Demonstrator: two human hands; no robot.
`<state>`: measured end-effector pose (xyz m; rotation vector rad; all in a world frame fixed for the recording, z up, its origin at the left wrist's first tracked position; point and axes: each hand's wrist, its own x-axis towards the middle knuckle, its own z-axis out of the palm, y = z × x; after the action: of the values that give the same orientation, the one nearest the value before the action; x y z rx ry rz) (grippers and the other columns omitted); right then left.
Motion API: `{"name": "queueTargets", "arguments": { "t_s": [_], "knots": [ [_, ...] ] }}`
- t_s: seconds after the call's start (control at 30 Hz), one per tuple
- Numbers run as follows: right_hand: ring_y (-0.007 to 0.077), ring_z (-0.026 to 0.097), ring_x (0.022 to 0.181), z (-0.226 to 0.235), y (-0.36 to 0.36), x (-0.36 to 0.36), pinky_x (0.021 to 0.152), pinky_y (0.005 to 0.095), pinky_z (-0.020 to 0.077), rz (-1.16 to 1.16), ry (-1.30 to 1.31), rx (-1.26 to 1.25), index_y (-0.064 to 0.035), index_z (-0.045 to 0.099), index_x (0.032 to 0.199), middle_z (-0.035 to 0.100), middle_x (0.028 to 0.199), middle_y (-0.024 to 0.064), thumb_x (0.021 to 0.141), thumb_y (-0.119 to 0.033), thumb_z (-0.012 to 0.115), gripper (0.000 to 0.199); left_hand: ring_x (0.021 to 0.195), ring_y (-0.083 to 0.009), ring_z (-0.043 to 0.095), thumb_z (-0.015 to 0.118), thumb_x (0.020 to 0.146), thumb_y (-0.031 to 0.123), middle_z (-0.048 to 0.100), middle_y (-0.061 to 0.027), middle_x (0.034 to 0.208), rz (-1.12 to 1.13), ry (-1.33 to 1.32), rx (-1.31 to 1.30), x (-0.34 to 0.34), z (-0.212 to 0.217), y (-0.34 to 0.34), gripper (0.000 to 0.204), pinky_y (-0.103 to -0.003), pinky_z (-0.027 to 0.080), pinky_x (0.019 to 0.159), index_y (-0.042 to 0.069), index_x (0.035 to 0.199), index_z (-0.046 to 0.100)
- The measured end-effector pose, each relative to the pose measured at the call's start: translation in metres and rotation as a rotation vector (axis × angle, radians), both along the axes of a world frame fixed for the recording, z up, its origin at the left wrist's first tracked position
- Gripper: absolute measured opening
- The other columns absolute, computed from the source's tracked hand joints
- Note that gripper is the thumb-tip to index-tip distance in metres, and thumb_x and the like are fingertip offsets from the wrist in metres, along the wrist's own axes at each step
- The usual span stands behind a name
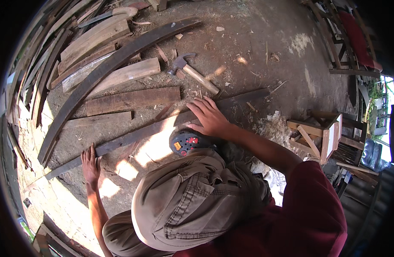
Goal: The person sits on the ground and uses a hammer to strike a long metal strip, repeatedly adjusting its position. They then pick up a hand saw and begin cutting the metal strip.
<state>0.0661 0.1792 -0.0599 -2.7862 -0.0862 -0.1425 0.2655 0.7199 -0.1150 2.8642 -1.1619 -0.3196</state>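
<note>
Dirt floor [257,47] carries planks [132,100], a curved board [115,60] and a hammer [192,70].

Head camera | looks steeply down from above | close over long dark plank [154,128] on dirt floor

Strong daylight falls in bright patches on the ground [149,150] at the lower left, almost overexposed, while the rest stays in soft shade. The picture is sharp in the centre. Straight edges bend near the dark round rim.

No packages, labels, signs, screens.
</note>
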Motion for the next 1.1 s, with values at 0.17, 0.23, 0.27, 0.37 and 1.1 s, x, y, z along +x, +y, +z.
{"name": "queueTargets", "arguments": {
  "t_s": [0.17,0.23,0.27,0.37,1.1],
  "knots": [
    [0.0329,0.057,0.113,-0.041,-0.023,-0.018,0.104,0.0474,0.0393,-0.010,0.157,-0.100,-0.0038,0.058,0.130,0.062,0.118,0.0143,0.088,-0.061,0.066,0.071,0.139,-0.0356,0.045,0.054,0.103,0.035,0.050,-0.0183,0.147,0.032,-0.050,-0.024,0.000,-0.007,-0.019,0.063,-0.054,0.023,0.125,0.013,0.160,0.034],
    [0.0332,0.057,0.111,-0.040,-0.029,-0.002,0.101,0.0475,0.0405,0.019,0.148,-0.126,-0.0038,0.059,0.127,0.062,0.116,0.0154,0.089,-0.060,0.066,0.068,0.147,-0.0329,0.039,0.050,0.105,0.040,0.045,-0.0162,0.155,0.075,-0.112,-0.029,-0.003,-0.011,-0.019,0.063,-0.053,0.019,0.126,0.012,0.159,0.036],
    [0.0333,0.058,0.110,-0.039,-0.036,0.011,0.100,0.0476,0.0410,0.037,0.144,-0.141,-0.0039,0.059,0.125,0.062,0.116,0.0159,0.089,-0.060,0.065,0.067,0.148,-0.0325,0.036,0.050,0.105,0.041,0.043,-0.0156,0.157,0.149,-0.171,-0.079,-0.003,-0.018,-0.025,0.063,-0.053,0.018,0.126,0.012,0.159,0.036],
    [0.0335,0.059,0.109,-0.040,-0.050,0.043,0.098,0.0456,0.0426,0.049,0.026,-0.025,-0.0044,0.062,0.115,0.064,0.112,0.0142,0.089,-0.045,0.073,0.050,0.153,-0.0313,0.029,0.049,0.105,0.042,0.036,-0.0136,0.163,0.334,-0.292,-0.192,-0.007,-0.027,-0.045,0.065,-0.053,0.014,0.126,0.010,0.159,0.034],
    [0.0395,0.051,0.122,-0.026,0.007,0.020,0.100,0.0557,0.0394,0.432,0.243,-0.048,-0.0062,0.054,0.137,0.054,0.125,0.0187,0.072,-0.029,0.088,0.077,0.155,-0.0289,0.024,0.045,0.105,0.052,0.035,-0.0139,0.163,0.650,-0.157,-0.341,-0.068,-0.012,-0.085,0.068,-0.059,0.008,0.126,0.006,0.156,0.037]
  ]
}}
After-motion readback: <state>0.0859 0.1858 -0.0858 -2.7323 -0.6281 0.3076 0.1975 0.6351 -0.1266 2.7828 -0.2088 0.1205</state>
